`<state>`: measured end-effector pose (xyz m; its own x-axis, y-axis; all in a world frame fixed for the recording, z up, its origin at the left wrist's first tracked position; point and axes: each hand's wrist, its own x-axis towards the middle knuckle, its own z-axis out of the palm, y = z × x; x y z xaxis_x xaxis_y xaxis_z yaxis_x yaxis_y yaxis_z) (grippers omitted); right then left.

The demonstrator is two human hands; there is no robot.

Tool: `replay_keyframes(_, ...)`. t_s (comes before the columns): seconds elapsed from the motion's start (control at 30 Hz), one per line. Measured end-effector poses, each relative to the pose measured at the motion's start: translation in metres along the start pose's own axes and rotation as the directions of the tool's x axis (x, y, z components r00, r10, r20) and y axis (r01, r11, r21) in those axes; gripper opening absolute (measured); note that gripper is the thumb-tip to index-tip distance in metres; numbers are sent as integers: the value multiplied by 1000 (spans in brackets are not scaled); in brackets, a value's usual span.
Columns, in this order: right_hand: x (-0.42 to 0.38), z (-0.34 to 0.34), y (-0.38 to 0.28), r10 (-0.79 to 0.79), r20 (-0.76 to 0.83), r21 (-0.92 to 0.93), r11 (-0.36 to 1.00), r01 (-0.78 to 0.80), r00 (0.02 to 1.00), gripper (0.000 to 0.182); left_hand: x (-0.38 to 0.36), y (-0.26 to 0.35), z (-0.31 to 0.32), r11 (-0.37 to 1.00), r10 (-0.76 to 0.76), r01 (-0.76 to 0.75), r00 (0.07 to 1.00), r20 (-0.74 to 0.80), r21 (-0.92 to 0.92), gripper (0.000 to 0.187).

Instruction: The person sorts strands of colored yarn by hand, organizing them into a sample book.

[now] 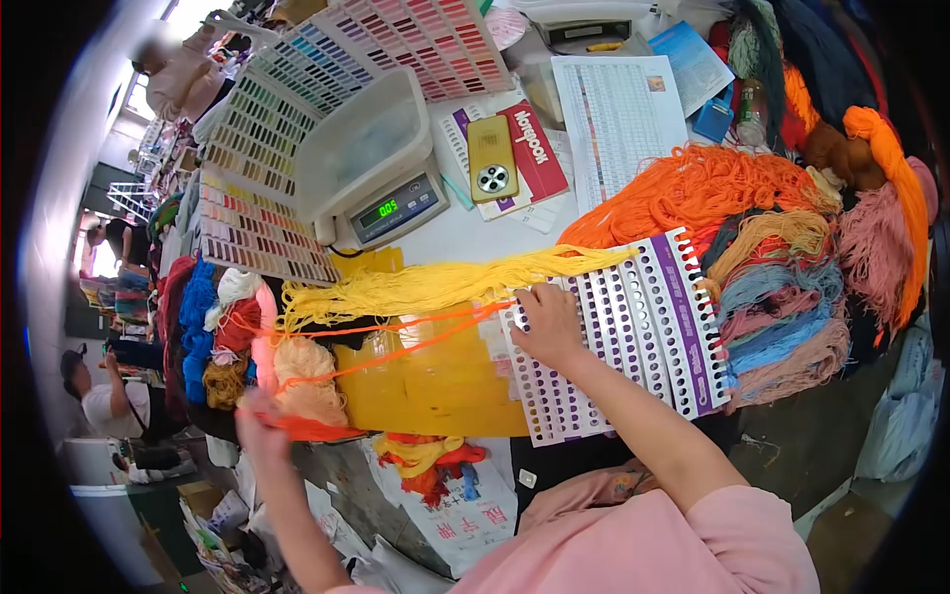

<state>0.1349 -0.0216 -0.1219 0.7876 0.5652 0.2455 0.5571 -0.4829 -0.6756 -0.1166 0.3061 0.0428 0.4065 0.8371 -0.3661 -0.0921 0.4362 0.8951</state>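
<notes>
My right hand (546, 322) rests on white thread cards (618, 366) with rows of punched holes and a purple strip. Its fingers are closed at the cards' left edge, where strands of orange thread (421, 348) end. These strands stretch left across a yellow board (435, 386) towards my left hand (262, 421). That hand is blurred but looks closed around the orange thread, with more orange strands beside it. A long hank of yellow thread (426, 285) lies above the strands, its right end over the cards.
Thread colour charts (267, 129) stand behind a digital scale (396, 206) bearing a plastic tub (366, 139). A phone (493, 158) lies on a notebook (539, 148). Orange yarn (653, 198) and mixed hanks (782, 307) are heaped right, more skeins (196, 327) left. Other people (119, 396) are at far left.
</notes>
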Motion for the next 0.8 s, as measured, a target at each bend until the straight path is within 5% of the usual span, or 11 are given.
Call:
replay_keyframes(0.07,-2,1,-2,-32,-48,22,999,33,998,37,-87,-68,82,990,-138,138,990,-36,10,22)
replay_keyframes(0.1,-5,-2,-5,-21,-64,116,993,28,998,35,-101,-96,83,948,-289,315,909,301,-39,25)
replay_keyframes(0.2,-22,-26,-17,-44,-119,351,933,83,992,23,-142,-143,132,908,-411,402,796,443,121,39)
replay_keyframes(0.3,-49,-62,-29,153,312,550,775,-310,938,15,-161,-163,163,901,-415,416,738,532,126,48)
replay_keyframes(0.4,-61,-94,-62,173,569,791,153,-592,804,11,-170,-174,179,875,-445,462,659,606,141,54)
replay_keyframes(0.47,-64,-102,-73,164,633,745,138,-653,757,7,-174,-179,182,871,-466,435,582,666,229,59)
replay_keyframes(0.63,-70,-104,-66,89,664,743,34,-668,743,12,-184,-170,184,838,-491,517,578,652,173,62)
replay_keyframes(0.73,-71,-106,-75,138,662,719,161,-676,737,10,-182,-180,175,842,-465,516,545,697,158,64)
replay_keyframes(0.8,-73,-104,-77,165,650,733,120,-669,742,10,-185,-182,177,845,-467,508,550,693,167,65)
